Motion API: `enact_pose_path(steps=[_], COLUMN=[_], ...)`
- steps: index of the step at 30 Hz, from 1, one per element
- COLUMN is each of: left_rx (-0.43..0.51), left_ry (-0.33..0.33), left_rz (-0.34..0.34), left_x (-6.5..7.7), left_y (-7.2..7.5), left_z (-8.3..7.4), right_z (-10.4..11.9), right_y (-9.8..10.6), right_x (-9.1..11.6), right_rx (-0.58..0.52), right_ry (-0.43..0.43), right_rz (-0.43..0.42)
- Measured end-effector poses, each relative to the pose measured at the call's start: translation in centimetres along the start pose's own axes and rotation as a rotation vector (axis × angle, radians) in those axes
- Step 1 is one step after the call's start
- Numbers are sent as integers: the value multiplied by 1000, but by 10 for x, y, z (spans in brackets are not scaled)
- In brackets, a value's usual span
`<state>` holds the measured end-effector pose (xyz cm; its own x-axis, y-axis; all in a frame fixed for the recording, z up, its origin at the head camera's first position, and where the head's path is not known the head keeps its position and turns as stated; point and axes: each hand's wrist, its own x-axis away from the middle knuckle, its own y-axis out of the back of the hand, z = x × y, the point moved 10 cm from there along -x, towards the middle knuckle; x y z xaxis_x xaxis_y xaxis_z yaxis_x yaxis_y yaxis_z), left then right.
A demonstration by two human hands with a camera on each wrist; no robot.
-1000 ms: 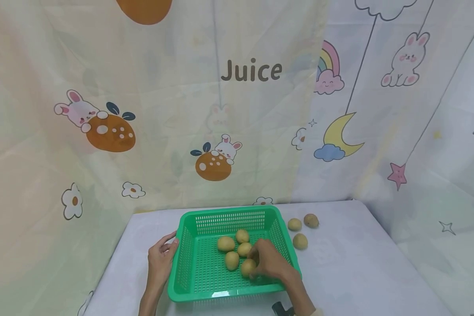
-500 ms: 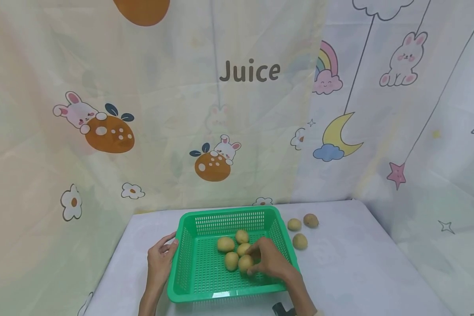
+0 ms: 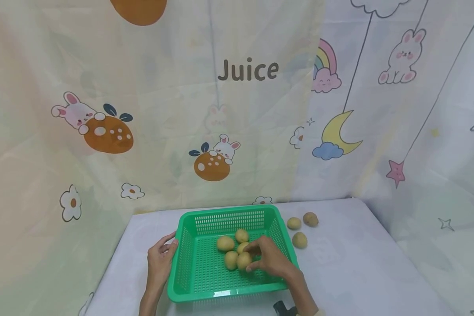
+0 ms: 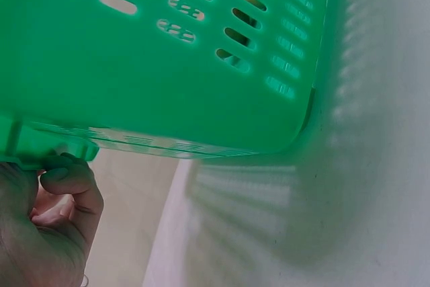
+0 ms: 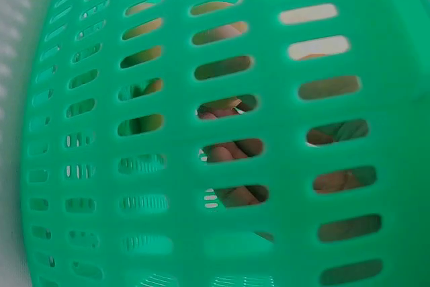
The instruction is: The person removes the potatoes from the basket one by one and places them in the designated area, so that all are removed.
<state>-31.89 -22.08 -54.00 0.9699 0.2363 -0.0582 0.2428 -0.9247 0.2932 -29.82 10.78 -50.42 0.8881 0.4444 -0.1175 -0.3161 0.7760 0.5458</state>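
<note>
A green plastic basket (image 3: 205,293) with slotted walls stands on the table in the head view. My left hand (image 3: 159,262) grips its left rim; in the left wrist view, the fingers of that left hand (image 4: 57,213) curl at the rim. Inside the basket, my right hand (image 3: 271,260) holds a potato (image 3: 243,261) between thumb and fingers, low over the basket floor. Other potatoes (image 3: 225,243) lie close together beside it, one partly covered by the fingers. Through the slots in the right wrist view, parts of the right hand (image 5: 235,152) show.
Three more potatoes (image 3: 299,240) lie on the white table (image 3: 351,259), just right of the basket. A dark object (image 3: 283,308) shows at the bottom edge, near the right forearm. Printed curtains (image 3: 162,131) hang behind the table and along its sides.
My right hand has shifted the held potato slightly left and away from me, up against the other potatoes. The left hand stays at the rim.
</note>
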Motion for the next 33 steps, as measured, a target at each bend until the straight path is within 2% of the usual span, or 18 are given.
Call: enact_pose_path(steps=[9,18,33], left_rx=[14,0,24], left_ry=[-6,-3,-14], left_rz=[2,0,5], left_x=[-1,-2,-1], left_y=[0,1,-1], left_z=[0,3,-1], right_z=[7,15,16], right_y=[2,4,12], right_x=[-1,1,8], right_rx=[-42,-66,-106], right_ry=[5,57,49], right_rz=[6,10,-5])
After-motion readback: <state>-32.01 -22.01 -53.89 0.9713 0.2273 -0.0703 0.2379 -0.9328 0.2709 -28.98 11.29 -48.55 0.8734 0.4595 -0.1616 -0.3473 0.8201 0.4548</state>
